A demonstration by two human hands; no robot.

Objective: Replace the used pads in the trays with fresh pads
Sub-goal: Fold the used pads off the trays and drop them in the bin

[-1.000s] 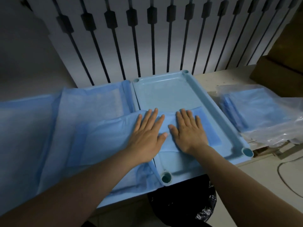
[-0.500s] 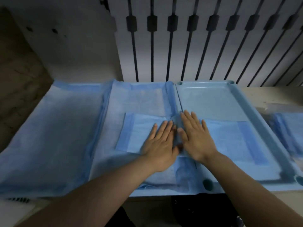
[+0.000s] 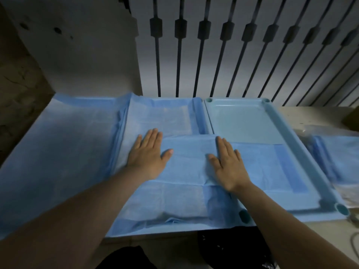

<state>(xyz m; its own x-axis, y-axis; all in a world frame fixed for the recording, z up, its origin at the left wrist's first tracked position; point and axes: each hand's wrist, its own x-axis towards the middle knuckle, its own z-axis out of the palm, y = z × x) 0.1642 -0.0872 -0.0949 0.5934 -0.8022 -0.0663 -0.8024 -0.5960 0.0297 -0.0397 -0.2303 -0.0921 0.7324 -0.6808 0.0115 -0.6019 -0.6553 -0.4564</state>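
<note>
A fresh blue pad [image 3: 258,164] lies partly unfolded across the middle tray and the right tray [image 3: 287,129]. My left hand [image 3: 148,155] presses flat on the pad's left end, fingers straight. My right hand [image 3: 227,163] lies flat on the pad near the seam between the two trays. The right tray's far half is bare light-blue plastic. The middle tray [image 3: 200,113] is lined with a spread blue pad [image 3: 161,117]. Another blue pad [image 3: 64,144] covers the left tray.
A plastic bag with a stack of folded blue pads [image 3: 338,160] sits on the table at the right. A dark rubbish bag [image 3: 233,249] hangs below the table's front edge. A white panel with dark bars [image 3: 233,55] stands behind the trays.
My hands have slid apart, the left one going left, spreading the pad wider. The camera view has shifted left and the pad now shows more unfolded width.
</note>
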